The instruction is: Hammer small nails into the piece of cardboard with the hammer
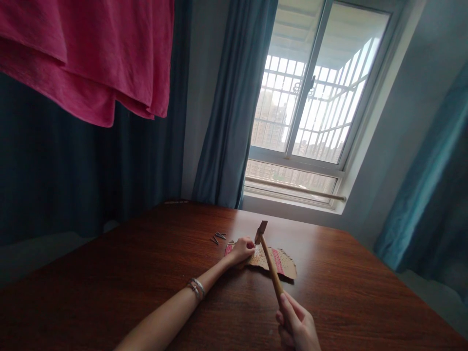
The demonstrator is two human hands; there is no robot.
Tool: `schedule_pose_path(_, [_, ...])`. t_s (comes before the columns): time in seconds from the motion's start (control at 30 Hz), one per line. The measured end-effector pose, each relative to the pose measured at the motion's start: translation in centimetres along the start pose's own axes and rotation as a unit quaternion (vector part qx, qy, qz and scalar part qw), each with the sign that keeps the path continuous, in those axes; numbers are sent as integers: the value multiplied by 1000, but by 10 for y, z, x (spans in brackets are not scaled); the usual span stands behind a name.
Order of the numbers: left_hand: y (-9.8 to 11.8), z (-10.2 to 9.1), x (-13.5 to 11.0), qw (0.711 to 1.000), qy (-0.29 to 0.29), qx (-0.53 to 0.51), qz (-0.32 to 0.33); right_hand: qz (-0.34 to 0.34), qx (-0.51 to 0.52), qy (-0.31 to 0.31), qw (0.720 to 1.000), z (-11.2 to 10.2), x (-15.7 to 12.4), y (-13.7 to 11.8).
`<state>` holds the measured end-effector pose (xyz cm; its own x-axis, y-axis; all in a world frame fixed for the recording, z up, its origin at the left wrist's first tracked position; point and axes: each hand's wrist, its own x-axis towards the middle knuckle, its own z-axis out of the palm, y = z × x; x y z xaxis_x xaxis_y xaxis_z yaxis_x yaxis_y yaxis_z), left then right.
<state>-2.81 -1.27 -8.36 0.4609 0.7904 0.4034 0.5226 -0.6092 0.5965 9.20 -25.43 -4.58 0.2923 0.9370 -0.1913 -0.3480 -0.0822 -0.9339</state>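
Observation:
My right hand [297, 321] grips the lower end of a hammer [272, 265] with a wooden handle. The hammer's head is raised just above and beside the fingertips of my left hand [243, 249]. That hand is closed in a pinch around a nail, mostly hidden by the fingers, over a piece of cardboard [288, 267]. The cardboard is brown with pink bands, dotted with many small marks, and has ragged edges. Several loose nails [218, 237] lie on the table just beyond my left hand.
A dark reddish-brown wooden table [153, 273] spreads under everything. Behind it are a barred window [303, 97] and blue curtains [230, 107]. Pink cloth [109, 58] hangs at the upper left, above the table's far left side.

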Motion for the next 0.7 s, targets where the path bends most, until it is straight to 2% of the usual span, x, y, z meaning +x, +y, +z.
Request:
schedule_pose_path(0.23, [2,-3,-1,1000,1,3,-2,-11,4,35,999,-5,-2,-2])
schedule_pose_path(0.4, [3,-4,-2,1000,-4,5,-4,-96,-51,164,980,-27,4,5])
schedule_pose_path(0.53, [1,-2,-2,1000,-4,0,0,-148,-193,277,930,-59,7,4])
schedule_pose_path(0.7, [-3,2,0,1000,-13,-20,2,-77,-390,371,839,-103,8,-3])
